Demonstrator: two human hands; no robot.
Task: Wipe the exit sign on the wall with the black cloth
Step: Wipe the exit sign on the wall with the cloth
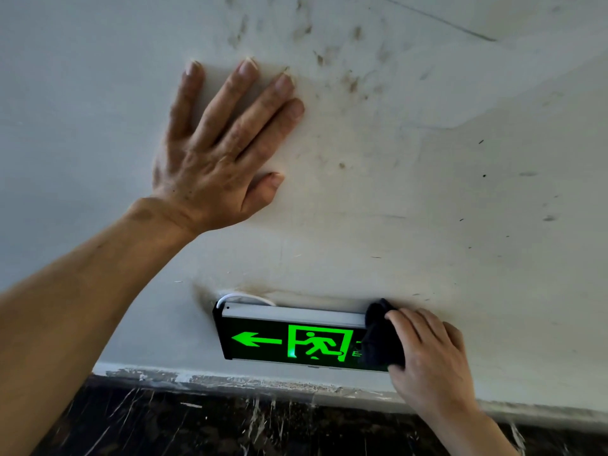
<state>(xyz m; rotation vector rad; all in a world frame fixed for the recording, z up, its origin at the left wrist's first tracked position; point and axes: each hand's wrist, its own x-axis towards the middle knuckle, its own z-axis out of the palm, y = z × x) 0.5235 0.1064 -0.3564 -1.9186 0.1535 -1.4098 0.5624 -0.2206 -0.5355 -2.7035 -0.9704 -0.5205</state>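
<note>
Head view shows one exit sign (289,337) low on the scuffed white wall (427,192), its right end hidden behind one bunched black cloth (381,337), so the lettering there cannot be read. Two bare hands are in view. One right hand (431,353) has its fingers curled around the cloth, pressing it against the sign's right end. One left hand (217,153) lies flat and spread on the wall, well above the sign, holding nothing. A thin white cable (243,297) loops behind the sign's top left corner. Dark speckled flooring (230,422) is cut off below.
</note>
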